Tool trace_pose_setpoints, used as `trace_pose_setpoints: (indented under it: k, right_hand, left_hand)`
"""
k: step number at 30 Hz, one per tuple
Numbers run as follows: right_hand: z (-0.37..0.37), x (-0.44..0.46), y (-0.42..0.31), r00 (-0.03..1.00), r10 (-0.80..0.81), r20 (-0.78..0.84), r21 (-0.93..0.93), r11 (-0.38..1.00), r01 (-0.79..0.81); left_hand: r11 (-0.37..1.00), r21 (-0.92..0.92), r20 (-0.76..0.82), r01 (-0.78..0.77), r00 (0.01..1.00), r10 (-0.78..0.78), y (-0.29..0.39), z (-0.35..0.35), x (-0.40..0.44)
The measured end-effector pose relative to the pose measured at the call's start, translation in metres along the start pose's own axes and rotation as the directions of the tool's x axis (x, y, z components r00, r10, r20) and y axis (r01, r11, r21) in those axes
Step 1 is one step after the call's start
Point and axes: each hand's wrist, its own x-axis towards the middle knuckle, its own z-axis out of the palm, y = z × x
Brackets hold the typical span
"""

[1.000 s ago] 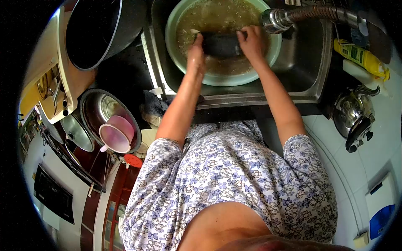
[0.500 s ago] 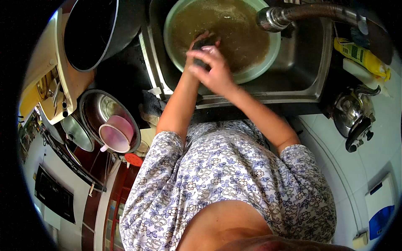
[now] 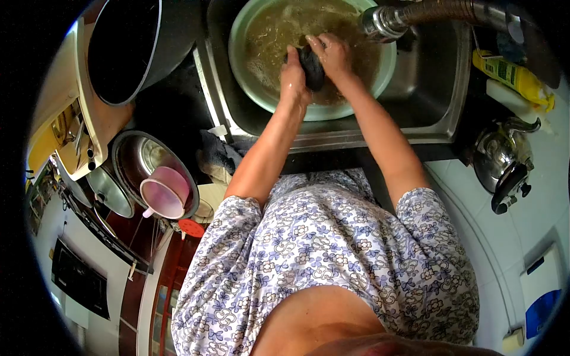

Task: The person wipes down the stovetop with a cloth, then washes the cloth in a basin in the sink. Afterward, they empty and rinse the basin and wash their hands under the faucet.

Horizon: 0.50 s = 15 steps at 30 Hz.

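A dark, wet item point(image 3: 312, 66), too plain to identify, is squeezed between my two hands above a pale green basin point(image 3: 236, 62). Fingers of my left hand point(image 3: 293, 80) wrap its left side. From the upper right, my right hand point(image 3: 333, 54) grips it with bent fingers. Murky brown water point(image 3: 267, 35) with some froth fills the basin, which sits in a metal sink point(image 3: 436, 89). To the upper right of my hands, the faucet head point(image 3: 380, 25) hangs over the basin's rim.
A large dark pot point(image 3: 148, 53) stands at upper left. Below it, a pink cup point(image 3: 165, 193) rests in a metal pan point(image 3: 122, 148). A grey cloth point(image 3: 218, 153) lies by the sink's front left corner. At right are a yellow bottle point(image 3: 516, 80) and a kettle point(image 3: 502, 154).
My right hand has moved up and right from over my left wrist and now grips the dark item. My left hand has shifted slightly right.
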Motion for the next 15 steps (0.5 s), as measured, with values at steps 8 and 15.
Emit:
trace_pose_setpoints:
  k: [8,15]
  right_hand:
    - [-0.004,-0.034,0.081,0.932,0.133,0.338,-0.321,0.947,-0.019]
    - [-0.033,-0.040,-0.051,0.836,0.180,0.518,0.571,0.655,-0.495]
  left_hand:
    - [0.989,0.073,0.086,0.131,0.987,-0.137,0.016,-0.068,0.042]
    - [0.989,0.094,0.124,0.118,0.984,-0.130,0.027,-0.030,0.019]
